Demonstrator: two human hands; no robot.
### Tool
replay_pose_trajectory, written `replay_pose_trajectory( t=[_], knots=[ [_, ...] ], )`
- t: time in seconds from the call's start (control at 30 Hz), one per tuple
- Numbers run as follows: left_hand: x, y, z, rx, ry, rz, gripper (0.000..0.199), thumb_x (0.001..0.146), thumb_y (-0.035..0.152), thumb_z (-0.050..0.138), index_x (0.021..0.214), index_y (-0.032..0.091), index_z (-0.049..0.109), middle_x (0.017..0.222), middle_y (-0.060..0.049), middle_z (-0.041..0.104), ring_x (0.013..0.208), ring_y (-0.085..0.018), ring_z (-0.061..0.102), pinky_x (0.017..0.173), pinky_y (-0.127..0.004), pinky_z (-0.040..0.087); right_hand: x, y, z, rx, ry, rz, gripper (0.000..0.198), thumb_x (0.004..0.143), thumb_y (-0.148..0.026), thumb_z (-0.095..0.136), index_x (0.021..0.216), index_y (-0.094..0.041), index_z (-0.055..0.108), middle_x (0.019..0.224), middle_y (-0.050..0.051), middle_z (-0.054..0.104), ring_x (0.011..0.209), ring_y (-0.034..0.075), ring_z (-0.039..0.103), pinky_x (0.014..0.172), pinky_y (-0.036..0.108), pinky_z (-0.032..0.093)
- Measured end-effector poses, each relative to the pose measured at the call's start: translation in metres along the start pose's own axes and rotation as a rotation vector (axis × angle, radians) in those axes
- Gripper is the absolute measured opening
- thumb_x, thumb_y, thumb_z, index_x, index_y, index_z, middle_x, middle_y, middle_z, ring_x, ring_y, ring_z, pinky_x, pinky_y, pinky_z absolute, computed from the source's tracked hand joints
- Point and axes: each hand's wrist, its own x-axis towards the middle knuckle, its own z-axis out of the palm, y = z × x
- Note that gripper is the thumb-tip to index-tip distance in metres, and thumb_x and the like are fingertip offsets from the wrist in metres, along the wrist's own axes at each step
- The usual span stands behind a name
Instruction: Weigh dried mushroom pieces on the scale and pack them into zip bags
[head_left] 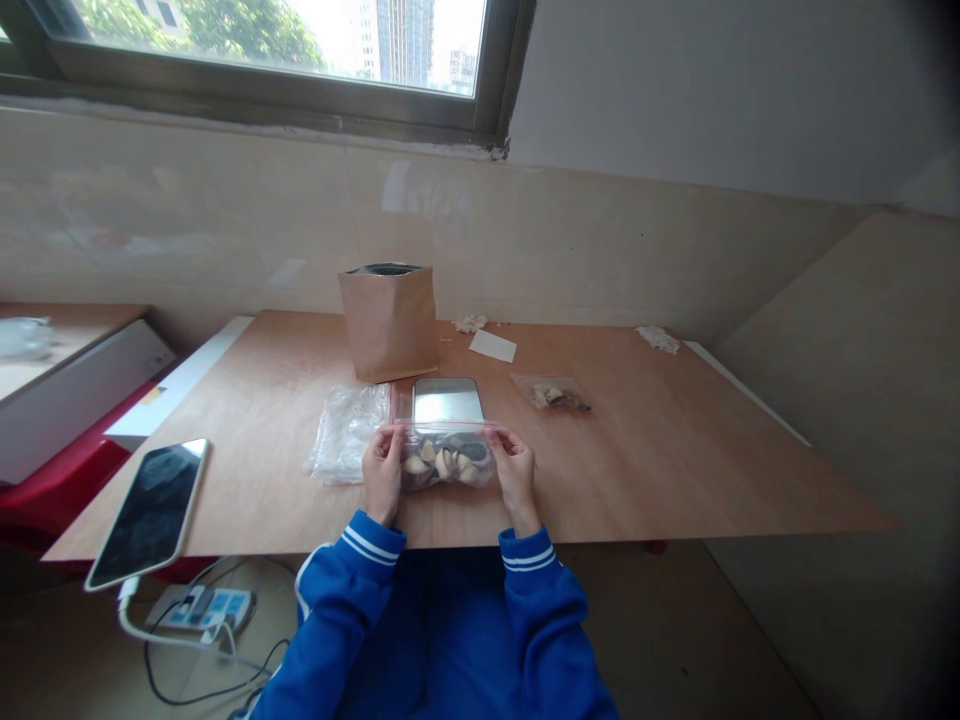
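Between my two hands a clear zip bag [447, 462] with a red seal line is stretched along its top edge. Several pale, shell-like dried pieces lie in its lower part. My left hand [383, 466] pinches the bag's upper left corner, thumb and fingers together. At the upper right corner my right hand [514, 466] pinches it likewise. Right behind the bag lies a flat scale-like device [448, 399] with a silvery top, its near part seen through the plastic. A pile of clear plastic bags [349, 432] rests beside my left hand.
A brown paper pouch [390, 325] stands open-topped at the back. Another small filled bag [553, 394] lies to the right. Near the wall are a white card [493, 346] and crumpled scraps [658, 339]. A phone [154, 510] with a cable overhangs the front left edge, above a power strip [202, 606].
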Motion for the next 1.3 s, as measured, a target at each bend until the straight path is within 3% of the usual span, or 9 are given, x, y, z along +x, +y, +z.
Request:
replay_pose_trajectory(
  t=[0.23, 0.37, 0.47, 0.7, 1.03, 1.3],
  knots=[
    [-0.003, -0.001, 0.0, -0.002, -0.066, -0.048, 0.048, 0.086, 0.057, 0.054, 0.104, 0.015, 0.069, 0.088, -0.007, 0.071, 0.075, -0.018, 0.066, 0.063, -0.027, 0.052, -0.004, 0.003, -0.001, -0.157, 0.12, -0.114, 0.043, 0.089, -0.052, 0.052, 0.094, -0.014, 0.071, 0.086, 0.008, 0.074, 0.074, 0.018, 0.064, 0.069, 0.028, 0.048],
    [-0.005, 0.002, 0.002, 0.002, -0.12, 0.001, 0.04, 0.087, 0.052, 0.056, 0.104, 0.018, 0.07, 0.097, -0.007, 0.072, 0.093, -0.019, 0.068, 0.082, -0.03, 0.053, -0.003, 0.005, -0.001, -0.186, 0.192, -0.162, 0.043, 0.091, -0.052, 0.048, 0.086, -0.015, 0.069, 0.087, 0.009, 0.073, 0.083, 0.02, 0.066, 0.077, 0.031, 0.048],
    [-0.008, 0.003, 0.003, 0.063, -0.141, 0.042, 0.035, 0.087, 0.048, 0.058, 0.102, 0.019, 0.07, 0.098, -0.006, 0.072, 0.095, -0.019, 0.067, 0.088, -0.032, 0.051, -0.002, 0.006, -0.001, -0.182, 0.205, -0.157, 0.042, 0.09, -0.052, 0.049, 0.084, -0.015, 0.068, 0.085, 0.008, 0.073, 0.082, 0.021, 0.066, 0.077, 0.031, 0.049],
    [-0.007, 0.001, 0.002, 0.107, -0.064, 0.05, 0.032, 0.085, 0.049, 0.061, 0.089, 0.018, 0.066, 0.088, -0.005, 0.071, 0.085, -0.019, 0.067, 0.08, -0.031, 0.052, -0.003, 0.007, -0.002, -0.177, 0.235, -0.157, 0.04, 0.09, -0.052, 0.05, 0.087, -0.015, 0.067, 0.083, 0.008, 0.072, 0.078, 0.02, 0.065, 0.076, 0.03, 0.049],
    [-0.011, 0.0, 0.005, 0.277, -0.008, 0.208, 0.029, 0.09, 0.048, 0.052, 0.091, 0.02, 0.06, 0.08, -0.002, 0.065, 0.073, -0.017, 0.062, 0.072, -0.03, 0.049, -0.005, 0.005, -0.002, -0.184, 0.241, -0.165, 0.037, 0.089, -0.049, 0.053, 0.084, -0.015, 0.066, 0.083, 0.008, 0.072, 0.078, 0.019, 0.065, 0.076, 0.031, 0.049],
    [-0.011, 0.0, 0.005, 0.297, 0.018, 0.199, 0.029, 0.089, 0.048, 0.053, 0.091, 0.02, 0.06, 0.079, -0.002, 0.064, 0.073, -0.017, 0.061, 0.07, -0.029, 0.049, -0.006, 0.002, -0.002, -0.22, 0.222, -0.167, 0.038, 0.09, -0.049, 0.052, 0.087, -0.015, 0.068, 0.085, 0.008, 0.073, 0.079, 0.019, 0.065, 0.074, 0.03, 0.048]
  ],
)
